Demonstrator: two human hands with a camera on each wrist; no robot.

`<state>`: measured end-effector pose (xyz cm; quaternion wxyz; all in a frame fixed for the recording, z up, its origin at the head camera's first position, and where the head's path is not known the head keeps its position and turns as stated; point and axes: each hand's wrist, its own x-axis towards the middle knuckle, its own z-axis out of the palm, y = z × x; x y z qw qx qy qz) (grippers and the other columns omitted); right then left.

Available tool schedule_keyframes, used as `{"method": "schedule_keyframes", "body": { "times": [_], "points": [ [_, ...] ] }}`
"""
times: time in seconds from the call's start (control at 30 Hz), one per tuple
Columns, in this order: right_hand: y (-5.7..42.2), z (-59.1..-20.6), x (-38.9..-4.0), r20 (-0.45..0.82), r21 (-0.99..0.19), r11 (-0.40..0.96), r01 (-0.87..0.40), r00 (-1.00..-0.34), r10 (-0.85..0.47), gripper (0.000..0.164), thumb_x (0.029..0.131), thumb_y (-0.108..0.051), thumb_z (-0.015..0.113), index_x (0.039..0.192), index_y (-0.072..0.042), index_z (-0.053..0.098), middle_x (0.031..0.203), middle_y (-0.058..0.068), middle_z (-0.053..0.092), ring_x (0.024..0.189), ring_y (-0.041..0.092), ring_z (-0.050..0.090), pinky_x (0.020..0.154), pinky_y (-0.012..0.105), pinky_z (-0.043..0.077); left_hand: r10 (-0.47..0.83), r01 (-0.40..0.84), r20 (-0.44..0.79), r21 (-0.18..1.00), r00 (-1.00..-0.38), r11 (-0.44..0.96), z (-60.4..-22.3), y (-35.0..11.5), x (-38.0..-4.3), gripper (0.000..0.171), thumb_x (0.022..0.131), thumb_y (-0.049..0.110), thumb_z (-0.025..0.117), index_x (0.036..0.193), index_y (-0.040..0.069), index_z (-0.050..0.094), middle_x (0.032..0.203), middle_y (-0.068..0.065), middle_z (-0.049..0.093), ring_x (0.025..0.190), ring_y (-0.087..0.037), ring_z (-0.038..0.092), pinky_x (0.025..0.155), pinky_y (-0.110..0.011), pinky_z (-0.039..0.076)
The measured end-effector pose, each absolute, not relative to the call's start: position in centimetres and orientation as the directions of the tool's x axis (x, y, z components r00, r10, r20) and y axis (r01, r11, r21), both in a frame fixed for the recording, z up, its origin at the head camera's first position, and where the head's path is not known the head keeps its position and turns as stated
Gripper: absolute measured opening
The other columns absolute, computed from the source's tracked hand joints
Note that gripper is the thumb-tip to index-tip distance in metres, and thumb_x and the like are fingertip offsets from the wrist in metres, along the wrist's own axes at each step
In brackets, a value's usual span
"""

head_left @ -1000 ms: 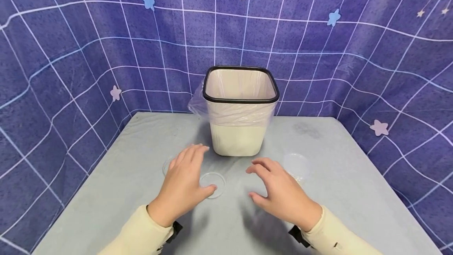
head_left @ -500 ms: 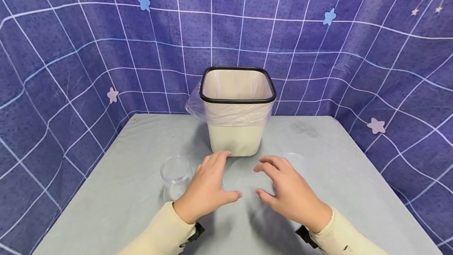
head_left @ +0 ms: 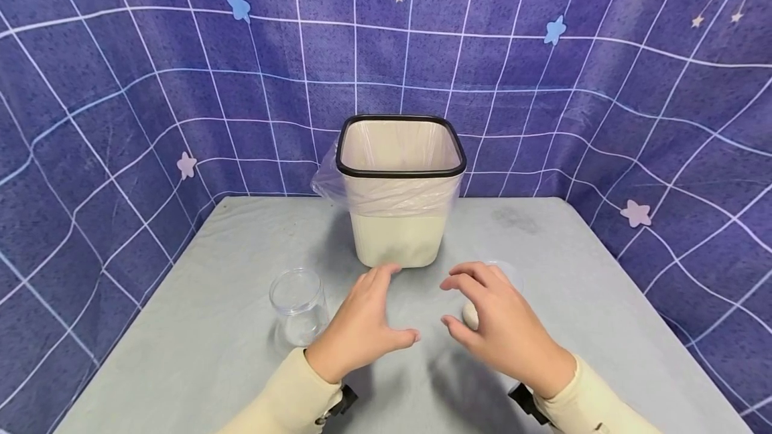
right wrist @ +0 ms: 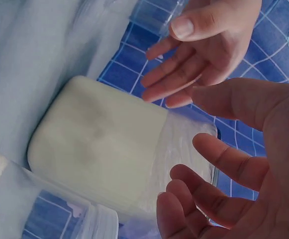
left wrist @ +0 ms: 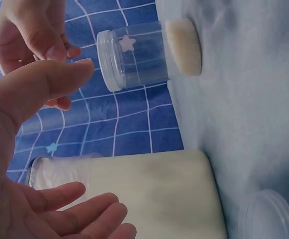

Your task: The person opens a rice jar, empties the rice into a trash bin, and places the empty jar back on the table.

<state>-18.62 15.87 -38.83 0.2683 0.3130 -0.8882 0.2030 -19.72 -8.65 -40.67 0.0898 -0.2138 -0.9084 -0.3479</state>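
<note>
My left hand hovers over the table with thumb and fingers spread apart, holding nothing. Facing it, my right hand has loosely bent fingers and nothing in its grasp. Left of the left hand stands an upright clear jar with nothing visible inside. Behind the right hand is a second clear jar, mostly hidden in the head view, with a cream-coloured mass at its bottom. Low in the left wrist view lies a clear round rimmed piece on the table; the left hand hides it in the head view.
A cream waste bin with a black rim stands behind the hands. Its clear plastic liner is folded over the outside and bulges to the left. Blue gridded cloth surrounds the grey-covered table at the back and sides.
My left hand has moved right, closer to the right hand, uncovering the left jar and covering the clear round piece. The right hand has shifted slightly right, exposing some of the cream-coloured mass.
</note>
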Motion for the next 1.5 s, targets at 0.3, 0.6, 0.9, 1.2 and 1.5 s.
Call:
{"method": "schedule_keyframes", "body": {
  "times": [0.3,0.6,0.9,1.2,1.5],
  "points": [
    [16.3,-38.3,-18.8,0.623,-0.177,0.726,-0.664,-0.647,-0.440,0.040,0.077,-0.022,0.086,0.112,-0.018,0.069,0.123,-0.002,0.064,0.101,0.020,0.057,0.085,0.038,0.051,0.337,0.443,0.289,0.621,-0.896,0.646,-40.9,-7.7,-20.0,0.101,0.069,0.039,0.093,0.151,0.010,0.042,0.149,-0.008,0.051,0.137,-0.028,0.050,0.110,-0.048,0.046],
    [16.3,-37.7,-18.9,0.638,-0.166,0.733,-0.660,-0.638,-0.430,0.037,0.079,-0.023,0.083,0.113,-0.018,0.069,0.125,0.001,0.064,0.100,0.023,0.057,0.083,0.039,0.051,0.345,0.448,0.290,0.644,-0.893,0.620,-41.0,-6.8,-20.1,0.101,0.070,0.038,0.093,0.152,0.009,0.041,0.151,-0.007,0.050,0.140,-0.027,0.049,0.111,-0.048,0.045],
    [17.0,-37.4,-19.1,0.652,-0.130,0.765,-0.631,-0.635,-0.414,0.039,0.078,-0.024,0.082,0.114,-0.016,0.070,0.126,0.005,0.064,0.106,0.028,0.058,0.086,0.044,0.052,0.353,0.450,0.284,0.651,-0.891,0.612,-41.3,-6.1,-20.6,0.102,0.070,0.040,0.093,0.152,0.010,0.041,0.152,-0.008,0.050,0.139,-0.027,0.049,0.112,-0.047,0.045],
    [17.8,-37.6,-19.2,0.658,-0.115,0.785,-0.609,-0.639,-0.399,0.041,0.077,-0.027,0.082,0.114,-0.018,0.069,0.126,0.005,0.064,0.105,0.031,0.060,0.088,0.049,0.049,0.364,0.461,0.290,0.656,-0.885,0.598,-41.6,-5.3,-21.0,0.102,0.069,0.040,0.093,0.152,0.010,0.042,0.152,-0.007,0.051,0.137,-0.027,0.053,0.112,-0.045,0.046],
    [18.5,-37.6,-19.3,0.636,-0.129,0.825,-0.550,-0.684,-0.357,0.046,0.075,-0.029,0.084,0.116,-0.016,0.068,0.131,0.012,0.062,0.109,0.038,0.060,0.086,0.058,0.047,0.367,0.474,0.307,0.663,-0.878,0.580,-41.8,-4.6,-21.1,0.102,0.068,0.042,0.093,0.151,0.010,0.043,0.149,-0.007,0.053,0.134,-0.027,0.056,0.110,-0.044,0.047]
  ]
}}
